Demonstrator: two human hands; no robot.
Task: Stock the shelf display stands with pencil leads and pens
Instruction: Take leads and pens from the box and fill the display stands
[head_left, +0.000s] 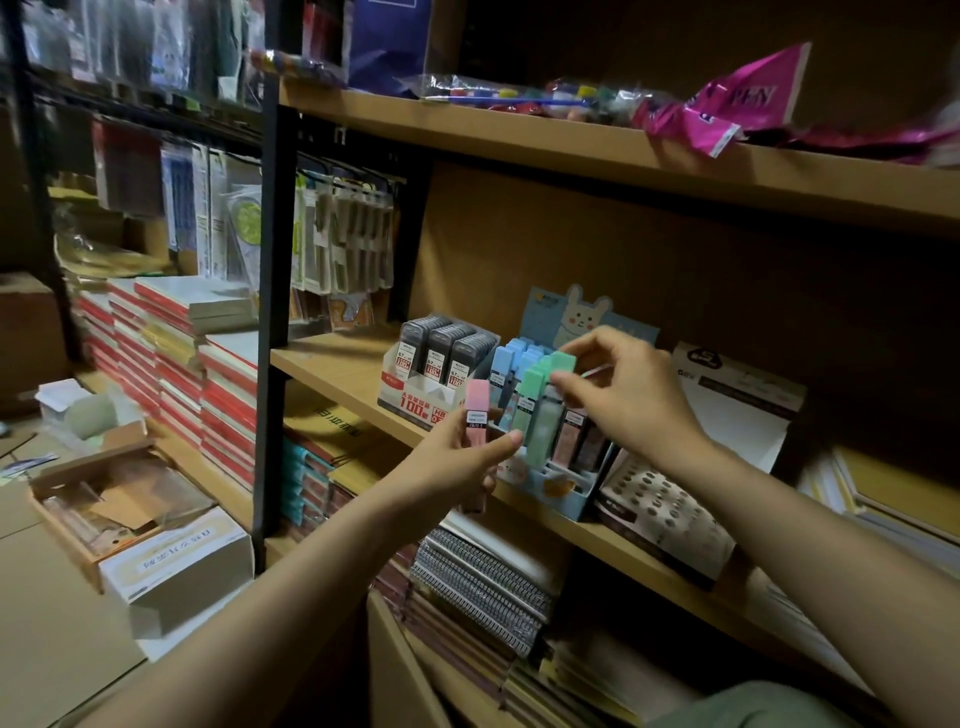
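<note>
lead stand (558, 483) on shelf (332, 364), boxed leads (441, 358) left of it

Head camera looks down, close to shelf (332, 364)

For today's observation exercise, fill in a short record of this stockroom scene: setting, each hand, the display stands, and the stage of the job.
setting: wooden shelf among stacked stationery
left hand: holds a pink lead case upright
right hand: pinches a green lead case above the blue stand
blue rabbit stand: partly filled with blue, green and pink cases
white stand: three rows of grey cases
stage: stocking under way
</note>
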